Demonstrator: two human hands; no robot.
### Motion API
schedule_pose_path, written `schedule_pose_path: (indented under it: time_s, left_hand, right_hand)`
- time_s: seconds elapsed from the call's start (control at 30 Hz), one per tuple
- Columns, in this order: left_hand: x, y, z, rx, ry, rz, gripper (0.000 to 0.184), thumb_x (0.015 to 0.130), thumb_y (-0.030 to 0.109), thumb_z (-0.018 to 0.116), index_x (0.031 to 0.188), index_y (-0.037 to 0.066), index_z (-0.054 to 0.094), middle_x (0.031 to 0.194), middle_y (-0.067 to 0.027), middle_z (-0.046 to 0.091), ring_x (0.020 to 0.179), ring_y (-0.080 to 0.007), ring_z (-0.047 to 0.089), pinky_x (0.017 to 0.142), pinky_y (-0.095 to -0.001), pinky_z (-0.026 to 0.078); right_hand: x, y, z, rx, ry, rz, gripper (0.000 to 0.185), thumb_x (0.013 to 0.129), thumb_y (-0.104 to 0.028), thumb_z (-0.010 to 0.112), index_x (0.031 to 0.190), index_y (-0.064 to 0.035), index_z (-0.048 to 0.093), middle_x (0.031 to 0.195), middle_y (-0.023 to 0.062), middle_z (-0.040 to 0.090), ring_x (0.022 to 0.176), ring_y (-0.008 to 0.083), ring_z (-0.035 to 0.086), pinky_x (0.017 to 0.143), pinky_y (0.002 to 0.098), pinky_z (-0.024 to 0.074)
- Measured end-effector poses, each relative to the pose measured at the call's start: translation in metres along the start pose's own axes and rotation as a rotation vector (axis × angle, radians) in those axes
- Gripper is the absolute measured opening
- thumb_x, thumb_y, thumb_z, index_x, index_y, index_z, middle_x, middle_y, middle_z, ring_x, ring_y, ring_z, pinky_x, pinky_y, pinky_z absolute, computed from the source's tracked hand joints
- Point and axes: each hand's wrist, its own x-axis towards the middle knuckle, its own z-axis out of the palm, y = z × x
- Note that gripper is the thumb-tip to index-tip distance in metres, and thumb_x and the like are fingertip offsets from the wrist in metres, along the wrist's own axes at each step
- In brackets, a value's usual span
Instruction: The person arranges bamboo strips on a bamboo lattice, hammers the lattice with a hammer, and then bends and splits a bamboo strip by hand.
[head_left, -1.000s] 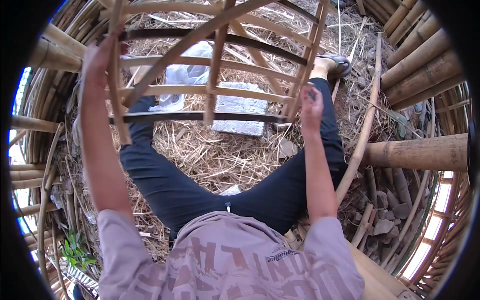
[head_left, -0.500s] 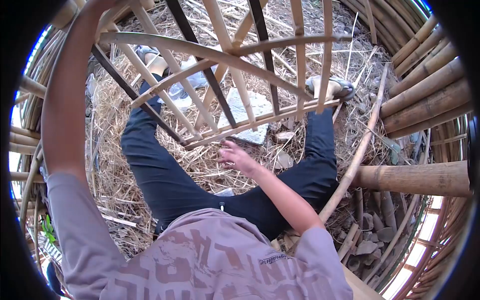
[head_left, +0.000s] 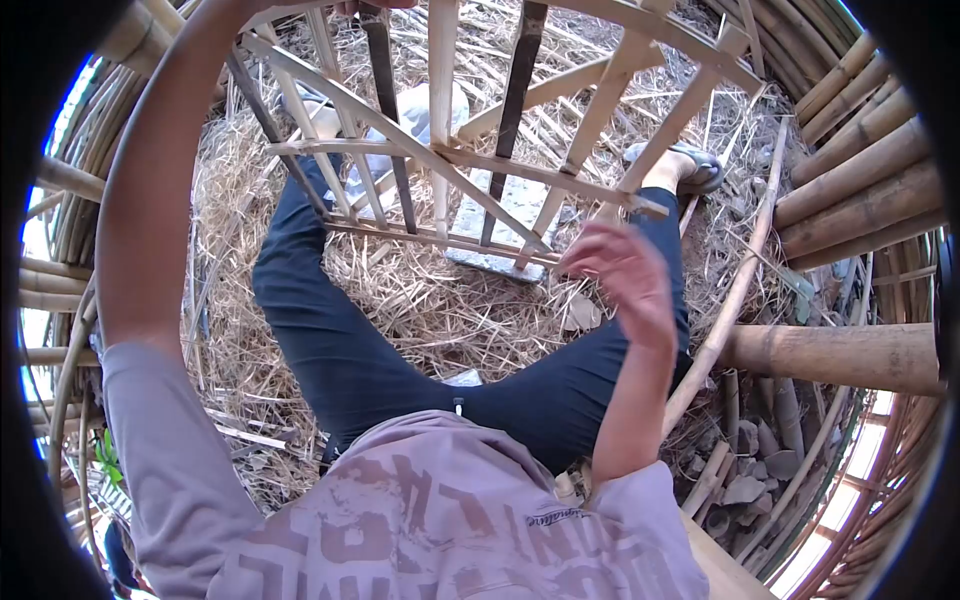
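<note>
A bamboo lattice panel [head_left: 440,160] of pale and dark slats, with crossing diagonal strips, stands tilted above the ground between my legs. My left hand [head_left: 375,5] is at the top edge, fingers wrapped round the panel's upper rail; much of that hand is out of view. Beside the lower right end of the panel, my right hand [head_left: 628,280] is raised and smeared by motion. Its fingers point left, loosely bent and apart, with nothing seen in them. Whether they touch the slats I cannot tell.
Dry straw [head_left: 400,320] covers the ground, with a pale flat slab [head_left: 490,262] behind the panel. Stacked bamboo poles [head_left: 860,205] line the right side. A thick bamboo pole [head_left: 835,357] juts in, and a long thin pole [head_left: 745,270] lies beside my leg.
The panel has turned and tilted, its lower rail moving left and up and its top rail coming into view. My right hand has moved right and up from below the panel to its right end.
</note>
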Motion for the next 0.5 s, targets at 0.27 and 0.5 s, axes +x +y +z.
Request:
schedule_pose_path:
  time_s: [0.27, 0.5]
  left_hand:
    - [-0.006, -0.001, -0.001, 0.02, -0.022, -0.037, 0.038, 0.073, 0.046, 0.08, 0.066, 0.01, 0.068, 0.058, 0.0029, 0.059, 0.046, -0.0049, 0.047, 0.041, -0.0227, 0.03]
    - [-0.019, 0.009, -0.003, 0.048, 0.042, 0.147, 0.042, 0.073, 0.046, 0.08, 0.063, 0.008, 0.066, 0.054, 0.0029, 0.056, 0.043, -0.0041, 0.044, 0.037, -0.0227, 0.027]
  right_hand:
    - [0.039, -0.015, -0.046, -0.69, 0.679, -0.265, 0.067, 0.083, -0.046, 0.072, 0.128, -0.0018, 0.048, 0.125, 0.0143, 0.056, 0.118, 0.0246, 0.053, 0.093, 0.0381, 0.0472]
    - [0.084, -0.013, -0.025, -0.771, 0.644, -0.386, 0.065, 0.081, -0.046, 0.074, 0.118, 0.0015, 0.05, 0.097, 0.0163, 0.065, 0.098, 0.0273, 0.064, 0.088, 0.0403, 0.0498]
